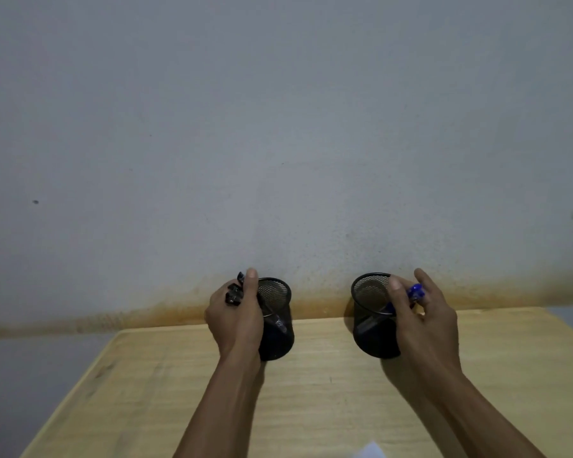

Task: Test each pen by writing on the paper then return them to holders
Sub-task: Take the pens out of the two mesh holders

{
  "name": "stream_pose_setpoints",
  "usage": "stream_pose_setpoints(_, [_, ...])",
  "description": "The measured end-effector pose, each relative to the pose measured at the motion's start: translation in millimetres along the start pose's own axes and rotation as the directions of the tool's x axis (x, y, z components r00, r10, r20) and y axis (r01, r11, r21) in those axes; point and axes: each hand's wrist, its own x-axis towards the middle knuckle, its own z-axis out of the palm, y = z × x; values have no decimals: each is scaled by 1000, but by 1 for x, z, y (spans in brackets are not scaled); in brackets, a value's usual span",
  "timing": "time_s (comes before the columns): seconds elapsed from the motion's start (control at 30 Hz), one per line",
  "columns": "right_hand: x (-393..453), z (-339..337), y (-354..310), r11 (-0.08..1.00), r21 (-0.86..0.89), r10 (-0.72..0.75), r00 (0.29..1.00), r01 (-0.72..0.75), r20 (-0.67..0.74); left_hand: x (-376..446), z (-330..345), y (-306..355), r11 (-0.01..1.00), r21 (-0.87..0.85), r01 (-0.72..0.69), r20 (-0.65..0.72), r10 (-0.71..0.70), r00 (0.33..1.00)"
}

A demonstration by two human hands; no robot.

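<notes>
At surface's [311,408] far edge, pens are clenched in both grips, left hand [235,315] over left holder [277,325], right hand [420,315] over right holder [371,322], likely for lifting out.

You see a dim, soft, slightly grainy picture with wide-angle bending at the edges, the wall [278,127] shading darker toward its corners, and no glare.

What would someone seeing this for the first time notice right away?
Two black mesh holders stand at the far edge of the wooden table, against the stained wall. The left hand grips pens at the left holder, and the right hand pinches a blue pen at the right holder. A white paper corner peeks in at the bottom edge.
</notes>
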Motion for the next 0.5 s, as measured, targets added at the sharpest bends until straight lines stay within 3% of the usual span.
stream_pose_setpoints(0.23, [7, 2, -4, 987, -122, -101, 995, 102, 14, -9, -4, 7, 996, 72, -59, 67, 54, 996])
stream_pose_setpoints(0.33, [6, 1, -30, 995, -18, -96, 995, 96, -3, -14, -10, 21, 993, -7, -118, 93, 119, 989])
stream_pose_setpoints(0.5, [-8, -9, -92, 962, 228, -111, 977, 152, -182, -41, -32, 79, 945, -221, -242, 47, 258, 965])
